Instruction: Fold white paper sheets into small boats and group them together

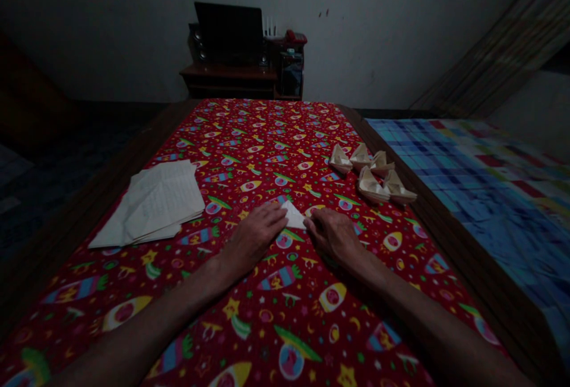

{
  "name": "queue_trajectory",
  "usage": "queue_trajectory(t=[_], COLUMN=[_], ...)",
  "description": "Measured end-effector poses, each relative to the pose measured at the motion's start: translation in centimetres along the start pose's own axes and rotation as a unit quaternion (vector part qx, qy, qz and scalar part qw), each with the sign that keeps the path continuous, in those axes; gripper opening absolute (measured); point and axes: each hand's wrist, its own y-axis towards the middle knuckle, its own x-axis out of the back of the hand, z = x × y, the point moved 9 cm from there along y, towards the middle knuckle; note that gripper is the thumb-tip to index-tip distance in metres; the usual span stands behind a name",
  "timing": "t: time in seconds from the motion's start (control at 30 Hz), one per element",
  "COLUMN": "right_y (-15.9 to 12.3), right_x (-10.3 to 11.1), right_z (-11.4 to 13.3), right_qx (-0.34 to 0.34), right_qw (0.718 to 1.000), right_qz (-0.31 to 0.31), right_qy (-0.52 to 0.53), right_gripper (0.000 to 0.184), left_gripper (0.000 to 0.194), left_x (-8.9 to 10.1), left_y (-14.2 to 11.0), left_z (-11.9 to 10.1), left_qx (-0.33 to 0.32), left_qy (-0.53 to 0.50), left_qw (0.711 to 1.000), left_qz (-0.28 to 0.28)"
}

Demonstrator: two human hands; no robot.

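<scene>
A small white folded paper (294,216), roughly triangular, lies on the red patterned cloth between my hands. My left hand (260,227) is closed over its left side, the bent fingers side by side and the fingertips on the paper. At the lower right corner, my right hand (333,230) has its fingers curled in, with thumb and forefinger at the paper's edge. The paper's left corner is hidden beneath my left fingers. Several folded paper boats (373,186) stand grouped on the cloth to the right, beyond my right hand.
A loose stack of paper sheets (164,197) lies at the left of the cloth-covered table (276,292). Dark wooden edges flank the cloth. Behind stands a desk (231,72) with a monitor (229,28). A surface with a blue checked cover (427,155) is to the right.
</scene>
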Motion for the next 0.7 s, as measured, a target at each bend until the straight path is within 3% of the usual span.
queue_trajectory(t=[0.13, 0.3, 0.37, 0.47, 0.6, 0.7], right_y=[0.0, 0.0, -0.3, -1.0, -2.9, -3.6], right_x=[-0.1, 0.2, 1.0, 1.7, 0.0, -0.2], right_z=[-0.1, -0.2, 0.1, 1.8, 4.6, 4.5], right_qx=[0.004, -0.003, 0.006, 0.084, 0.257, 0.269], right_qw=[1.0, 1.0, 0.998, 0.989, 0.965, 0.963], right_qz=[-0.013, -0.021, -0.057, -0.109, -0.048, -0.028], right_qy=[-0.003, 0.007, -0.008, -0.058, -0.034, -0.01], right_gripper=[0.024, 0.021, 0.016, 0.029, 0.04, 0.041], left_gripper=[0.052, 0.053, 0.051, 0.047, 0.043, 0.043], left_x=[-1.9, -1.8, -1.6, -1.4, -1.0, -0.6], left_y=[-0.7, -0.8, -0.8, -0.9, -1.1, -1.6], left_z=[-2.5, -3.1, -3.0, -2.6, -2.2, -1.6], left_qx=[-0.004, 0.022, 0.023, 0.026, 0.021, 0.025], left_qy=[-0.028, 0.004, 0.013, 0.02, 0.029, 0.042], left_qw=[0.998, 0.996, 0.996, 0.996, 0.997, 0.997], left_qz=[0.064, 0.088, 0.091, 0.085, 0.067, 0.061])
